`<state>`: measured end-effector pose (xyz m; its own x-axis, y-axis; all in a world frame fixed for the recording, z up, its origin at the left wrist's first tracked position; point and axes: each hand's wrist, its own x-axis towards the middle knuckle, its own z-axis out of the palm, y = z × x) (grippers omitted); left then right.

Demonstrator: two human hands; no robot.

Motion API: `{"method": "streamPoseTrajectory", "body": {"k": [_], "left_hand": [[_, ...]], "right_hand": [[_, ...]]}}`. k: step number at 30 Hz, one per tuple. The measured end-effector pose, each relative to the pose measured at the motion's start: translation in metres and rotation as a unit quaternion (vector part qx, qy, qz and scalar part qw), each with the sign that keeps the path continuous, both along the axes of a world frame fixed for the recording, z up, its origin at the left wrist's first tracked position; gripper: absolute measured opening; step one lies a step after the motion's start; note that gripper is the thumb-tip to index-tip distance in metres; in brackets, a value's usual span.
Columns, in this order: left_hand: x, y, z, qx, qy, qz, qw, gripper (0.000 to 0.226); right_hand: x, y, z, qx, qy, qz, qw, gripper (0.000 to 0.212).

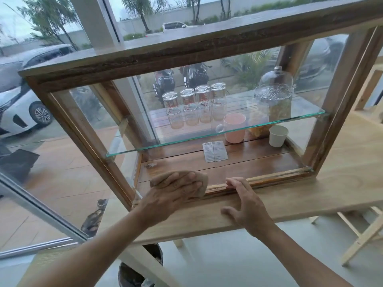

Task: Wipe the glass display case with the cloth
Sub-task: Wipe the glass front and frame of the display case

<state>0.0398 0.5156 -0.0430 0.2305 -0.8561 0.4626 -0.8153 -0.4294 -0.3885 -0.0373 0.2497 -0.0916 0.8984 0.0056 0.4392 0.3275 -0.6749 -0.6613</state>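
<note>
Currently the glass display case [209, 50] stands on the wooden worktop [342, 162], filling most of the view. Its long axis runs left to right, and its front pane faces the person, with the case seen slightly rotated so the right end sits farther away. A glass shelf [207, 136] spans the interior along the same axis. On and below it stand four upturned glasses [193, 108], a lidded jar [273, 100], a pink mug [235, 127] and a paper cup [278, 136].

The cloth [202, 181], tan and folded, is pressed flat against the lower left part of the front pane, just above the bottom rail. The left hand [172, 191] lies over it with fingers extended, so the grip is a flat palm press holding the cloth against the glass and not a closed fist. The right hand [246, 204] holds nothing; its fingers are spread, with the fingertips [233, 180] touching the bottom rail, apparently bracing the case.

Progress judgement: wiping is under way at the near bottom left corner of the front. No clear boundary between cleaned and uncleaned glass can be told, so the amount finished is uncertain. The upper front, the right portion and the side panes likely remain.
</note>
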Motion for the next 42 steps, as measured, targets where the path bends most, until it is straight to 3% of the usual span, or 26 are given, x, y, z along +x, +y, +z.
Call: {"method": "streamPoseTrajectory", "body": {"k": [3,6,9,15,17,20,22,26,28,31,34,37,40,42], "left_hand": [[-0.004,-0.037,-0.029,0.03,0.059,-0.001,0.998,0.047],[0.001,-0.056,0.011,0.008,0.013,-0.045,0.999,0.04],[-0.001,-0.036,0.036,-0.015,-0.038,-0.029,0.999,0.037],[-0.008,-0.054,-0.018,0.03,0.001,-0.02,0.999,0.052],[0.0,-0.057,0.011,0.0,-0.027,-0.038,0.999,0.046],[0.007,-0.025,0.06,-0.079,-0.044,0.021,0.996,0.045],[0.005,-0.006,0.054,-0.132,-0.044,0.053,0.989,0.046],[-0.018,-0.037,0.01,-0.059,-0.04,0.04,0.997,0.044],[-0.009,-0.05,0.047,-0.093,-0.061,0.015,0.994,0.038],[0.009,-0.032,0.11,-0.194,-0.112,0.066,0.972,0.036],[0.008,-0.013,0.084,-0.261,-0.097,0.111,0.954,0.044],[-0.005,-0.046,0.039,-0.216,-0.088,0.107,0.967,0.045],[0.003,-0.071,0.09,-0.184,-0.11,0.034,0.976,0.041],[0.013,-0.057,0.128,-0.21,-0.135,0.04,0.968,0.039]], "right_hand": [[0.001,0.0,0.001,0.001,0.001,0.005,1.0,0.079],[0.001,-0.001,0.002,0.012,0.002,0.008,1.0,0.08],[0.001,-0.002,-0.001,0.014,0.011,0.019,1.0,0.082],[0.002,-0.001,0.001,0.015,0.006,0.015,1.0,0.077],[0.002,-0.002,0.001,0.023,0.012,0.019,0.999,0.079],[0.003,-0.003,-0.001,0.027,0.013,0.025,0.999,0.081],[0.002,-0.002,-0.001,0.026,0.013,0.025,0.999,0.082],[0.002,0.0,0.0,0.02,0.018,0.022,0.999,0.083],[0.001,0.0,0.001,0.02,0.016,0.023,0.999,0.082],[0.001,-0.002,0.0,0.019,0.017,0.025,0.999,0.082],[0.001,0.0,-0.001,0.026,0.019,0.02,0.999,0.083],[0.002,0.001,-0.002,0.028,0.019,0.02,0.999,0.082],[0.001,0.0,-0.003,0.027,0.017,0.028,0.999,0.081],[0.002,-0.001,-0.004,0.032,0.014,0.029,0.999,0.081]]}}
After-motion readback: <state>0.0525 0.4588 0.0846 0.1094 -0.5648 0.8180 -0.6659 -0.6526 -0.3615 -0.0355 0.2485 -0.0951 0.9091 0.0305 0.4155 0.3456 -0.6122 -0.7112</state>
